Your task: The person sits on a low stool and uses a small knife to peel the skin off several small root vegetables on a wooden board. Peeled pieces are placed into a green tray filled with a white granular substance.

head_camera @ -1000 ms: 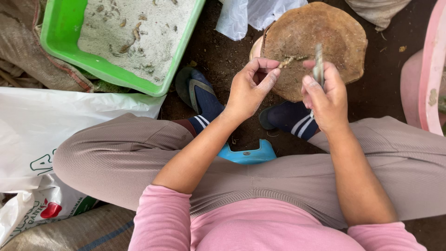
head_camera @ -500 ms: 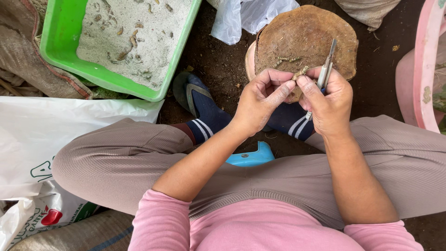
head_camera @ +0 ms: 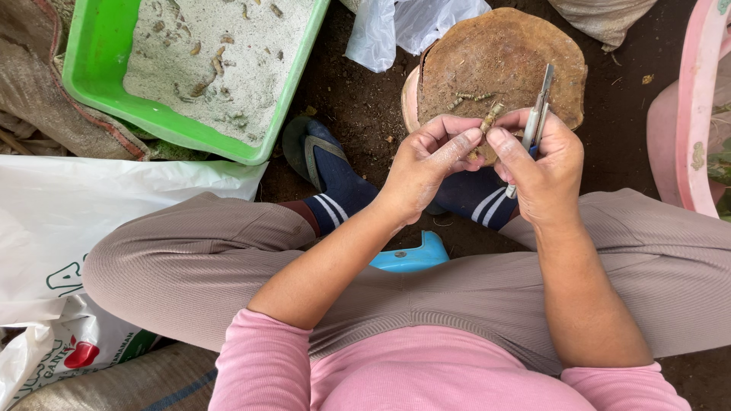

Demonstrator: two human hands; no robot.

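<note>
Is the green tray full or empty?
Partly full: the green tray holds a bed of pale sand with small brown pieces lying scattered on it.

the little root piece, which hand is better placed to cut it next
Probably the right hand: it already grips the utility knife, blade up beside the root piece. The left hand only pinches the piece from the other side, steadying it.

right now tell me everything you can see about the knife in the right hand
The knife is a slim utility cutter with a grey metal body and a bit of blue at its lower end. It stands nearly upright, tip leaning slightly right, over the brown round board. The right hand grips its lower half, hiding the handle. Whether the blade is out cannot be told.
</note>
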